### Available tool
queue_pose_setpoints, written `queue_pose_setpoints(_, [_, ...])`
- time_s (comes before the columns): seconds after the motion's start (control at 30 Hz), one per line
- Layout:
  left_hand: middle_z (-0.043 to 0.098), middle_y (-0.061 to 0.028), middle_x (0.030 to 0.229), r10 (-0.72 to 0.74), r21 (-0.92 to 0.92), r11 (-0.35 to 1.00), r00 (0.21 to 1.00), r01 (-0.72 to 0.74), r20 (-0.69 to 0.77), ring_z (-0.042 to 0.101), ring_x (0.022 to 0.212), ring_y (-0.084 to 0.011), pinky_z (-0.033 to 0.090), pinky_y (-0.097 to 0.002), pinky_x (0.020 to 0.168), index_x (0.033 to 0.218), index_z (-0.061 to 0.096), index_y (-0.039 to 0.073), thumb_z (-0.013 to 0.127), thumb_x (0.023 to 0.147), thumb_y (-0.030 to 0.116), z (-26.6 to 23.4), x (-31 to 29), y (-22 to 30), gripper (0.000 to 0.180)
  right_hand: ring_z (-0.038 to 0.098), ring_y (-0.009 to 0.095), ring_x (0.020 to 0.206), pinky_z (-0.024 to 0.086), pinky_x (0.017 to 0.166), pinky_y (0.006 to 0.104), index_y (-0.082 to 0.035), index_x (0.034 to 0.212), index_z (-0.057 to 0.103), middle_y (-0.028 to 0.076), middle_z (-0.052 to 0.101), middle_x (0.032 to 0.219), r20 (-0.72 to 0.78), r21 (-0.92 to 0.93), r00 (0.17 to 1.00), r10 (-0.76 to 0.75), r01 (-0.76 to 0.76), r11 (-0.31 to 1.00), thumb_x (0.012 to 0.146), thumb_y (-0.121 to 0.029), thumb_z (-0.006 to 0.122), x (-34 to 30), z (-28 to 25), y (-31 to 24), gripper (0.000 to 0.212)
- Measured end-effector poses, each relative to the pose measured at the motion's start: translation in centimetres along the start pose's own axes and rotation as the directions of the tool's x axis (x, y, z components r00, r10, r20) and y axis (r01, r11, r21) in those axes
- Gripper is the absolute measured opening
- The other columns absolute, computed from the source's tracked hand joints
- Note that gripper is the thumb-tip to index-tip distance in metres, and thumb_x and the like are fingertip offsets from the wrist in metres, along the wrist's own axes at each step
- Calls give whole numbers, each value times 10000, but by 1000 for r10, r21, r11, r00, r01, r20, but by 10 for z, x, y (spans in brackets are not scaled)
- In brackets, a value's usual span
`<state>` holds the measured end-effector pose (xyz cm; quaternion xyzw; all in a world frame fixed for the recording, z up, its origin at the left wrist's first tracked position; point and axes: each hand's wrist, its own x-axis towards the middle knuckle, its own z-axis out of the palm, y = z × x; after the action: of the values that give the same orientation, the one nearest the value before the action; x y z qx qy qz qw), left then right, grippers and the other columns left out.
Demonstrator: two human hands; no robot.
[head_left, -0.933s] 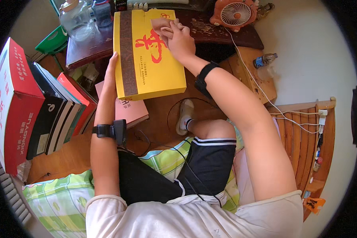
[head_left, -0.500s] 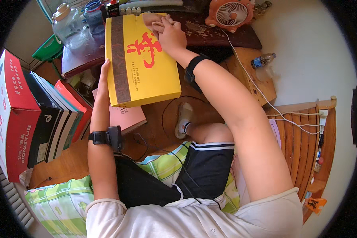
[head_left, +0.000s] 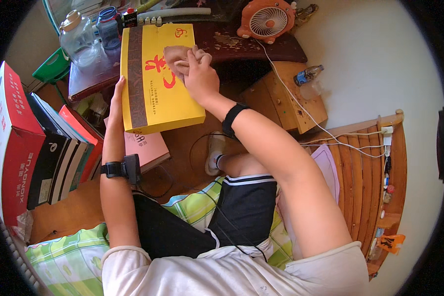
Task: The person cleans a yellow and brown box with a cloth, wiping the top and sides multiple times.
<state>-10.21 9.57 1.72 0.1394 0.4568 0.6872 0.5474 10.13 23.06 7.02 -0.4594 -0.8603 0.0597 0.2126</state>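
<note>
A flat yellow box (head_left: 155, 93) with a brown band down its left side and red characters is held up in front of me. My left hand (head_left: 117, 93) grips its left edge. My right hand (head_left: 198, 74) rests on the box's upper face, pressing a small beige cloth (head_left: 176, 55) against it. Both wrists wear black bands. The box hides part of the dark wooden table (head_left: 261, 44) behind it.
A pink box (head_left: 145, 147) lies on the floor under the yellow one. Red and black boxes (head_left: 15, 143) stand at the left. Plastic bottles (head_left: 81, 37) and an orange fan (head_left: 267, 20) sit on the table. A wooden stool (head_left: 291, 96) and slatted bed frame (head_left: 365, 167) are at the right.
The yellow box has swung more upright and nearer the table. My right hand has slid down from the box's top edge to its upper middle, still on the cloth.
</note>
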Motion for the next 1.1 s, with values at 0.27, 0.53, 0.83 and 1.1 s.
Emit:
queue_pose_setpoints(0.27, [677, -120, 1117, -3, 2, 1000, 999, 3, -44, 679, 915, -211, 556, -319, 798, 1310, 570, 27, 558, 933, 585, 4, 4, -6, 674, 684, 379, 771, 582, 672, 443, -144, 1364, 573, 192, 524, 1157, -145, -62, 987, -75, 66, 996, 922, -320, 611, 38, 16, 9, 477])
queue_pose_setpoints(0.53, [662, -128, 1157, 27, -4, 1000, 999, -27, -45, 671, 966, -208, 551, -322, 822, 1337, 555, 38, 546, 939, 589, 9, 0, 1, 680, 623, 396, 998, 576, 768, 461, -77, 1347, 555, 231, 491, 1214, -64, -36, 997, -46, 44, 998, 959, -357, 565, 84, 15, 5, 478])
queue_pose_setpoints(0.83, [667, -147, 1154, -12, 58, 998, 1000, 11, 13, 692, 943, -209, 564, -309, 817, 1349, 541, 23, 529, 946, 581, 0, 6, 9, 688, 638, 417, 995, 585, 745, 457, -45, 1466, 422, 286, 448, 1305, 93, -98, 984, -150, 159, 982, 931, -325, 588, 67, 6, 7, 627])
queue_pose_setpoints(1.1, [677, -132, 1138, -10, 1, 1000, 998, 10, 68, 693, 933, -197, 562, -311, 826, 1319, 560, 25, 511, 958, 581, -3, 7, 3, 665, 671, 361, 812, 559, 647, 425, 26, 1411, 468, 267, 549, 1155, 33, -195, 867, -497, 493, 848, 942, -370, 582, 7, -9, 14, 625])
